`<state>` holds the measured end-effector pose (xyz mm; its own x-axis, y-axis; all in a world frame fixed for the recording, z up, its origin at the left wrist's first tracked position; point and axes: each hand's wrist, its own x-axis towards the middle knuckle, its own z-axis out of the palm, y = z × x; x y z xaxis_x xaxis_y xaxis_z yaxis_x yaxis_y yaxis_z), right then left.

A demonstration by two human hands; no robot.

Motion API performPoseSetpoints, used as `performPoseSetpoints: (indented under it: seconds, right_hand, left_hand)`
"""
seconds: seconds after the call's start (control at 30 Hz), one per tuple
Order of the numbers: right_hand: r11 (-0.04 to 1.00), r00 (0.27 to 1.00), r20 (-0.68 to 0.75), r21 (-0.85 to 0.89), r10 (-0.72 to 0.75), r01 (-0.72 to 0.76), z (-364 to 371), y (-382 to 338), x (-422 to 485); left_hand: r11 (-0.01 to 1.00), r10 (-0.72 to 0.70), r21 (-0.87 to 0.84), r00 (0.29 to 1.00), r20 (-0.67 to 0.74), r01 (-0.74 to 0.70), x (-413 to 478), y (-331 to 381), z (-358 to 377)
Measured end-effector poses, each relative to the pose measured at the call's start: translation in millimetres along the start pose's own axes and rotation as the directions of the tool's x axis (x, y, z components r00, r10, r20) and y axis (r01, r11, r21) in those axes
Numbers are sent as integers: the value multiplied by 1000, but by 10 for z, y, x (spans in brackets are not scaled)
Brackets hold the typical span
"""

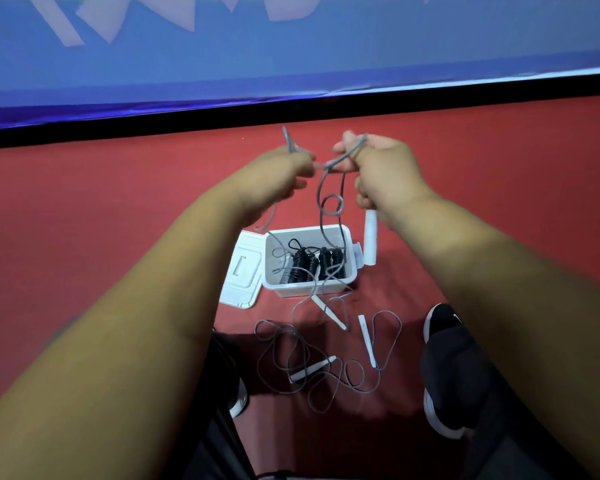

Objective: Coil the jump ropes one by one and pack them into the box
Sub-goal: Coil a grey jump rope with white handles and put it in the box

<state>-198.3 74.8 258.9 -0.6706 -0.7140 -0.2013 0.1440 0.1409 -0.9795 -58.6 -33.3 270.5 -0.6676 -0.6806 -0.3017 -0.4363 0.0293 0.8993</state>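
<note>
1. grey jump rope (329, 202), centre frame: held up between both hands over the box, likely to gather loops clear of the floor.
2. left hand (284, 174): fingers curled round the cord.
3. right hand (378, 168): clenched on cord loops, white handle (370, 237) hanging below.
4. white box (305, 291), lid (243, 271) off at its left: holds black coiled ropes (312, 263).
5. loose grey ropes (326, 368), lower centre: uncoiled.
6. writing: blue banner (291, 64), white shapes unreadable.

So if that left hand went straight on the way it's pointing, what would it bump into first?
Probably the right hand: the left hand points forward and rightward, along the grey rope both hold, with a small gap between. Depth is unclear, so it could pass just beyond.
</note>
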Motion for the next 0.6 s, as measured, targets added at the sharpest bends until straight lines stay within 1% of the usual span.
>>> performPoseSetpoints:
  seconds: [0.07, 0.1, 0.2, 0.23, 0.3, 0.33, 0.37, 0.43, 0.5, 0.53, 0.6]
  right_hand:
    - [993, 999, 10, 111, 42, -42, -51, -31, -10]
    - [988, 998, 28, 146, 48, -52, -72, -48, -22]
    - [983, 997, 67, 176, 33, -44, -103, -101, -71]
    - [985, 997, 71, 171, 25, -37, -108, -110, -76]
    - [989, 998, 63, 145, 16, -25, -132, -123, -77]
    - [993, 999, 47, 116, 13, -19, -155, -130, -72]
    - [997, 1000, 30, 72, 5, -8, -183, -133, -64]
    - [997, 999, 5, -72, -37, 37, -243, -124, -45]
    - [973, 997, 11, -221, -72, 73, -295, -76, -6]
    - [958, 998, 33, -278, -55, 62, -312, -46, 14]
    - [915, 991, 115, -404, 62, -10, -318, 32, 32]
  left_hand:
    - [996, -45, 88, 987, 156, 31, -17, -68, 78]
    - [992, -46, 123, 976, 212, 20, -16, -106, 117]
    - [986, -21, 160, 934, 356, -39, -4, -213, 227]
    - [985, -11, 163, 927, 374, -55, 5, -226, 258]
    - [984, 12, 164, 948, 318, -67, 11, -210, 289]
    - [988, 2, 147, 963, 270, -43, 14, -194, 295]
    - [991, -18, 130, 974, 224, -11, 9, -170, 294]
    - [996, -55, 72, 990, 129, 46, 0, -105, 277]
    - [996, -64, -65, 998, 19, 65, 12, -25, 256]
    - [986, -65, -157, 998, -23, 60, 22, 20, 246]
    - [940, -64, -338, 996, -62, 39, 47, 97, 226]
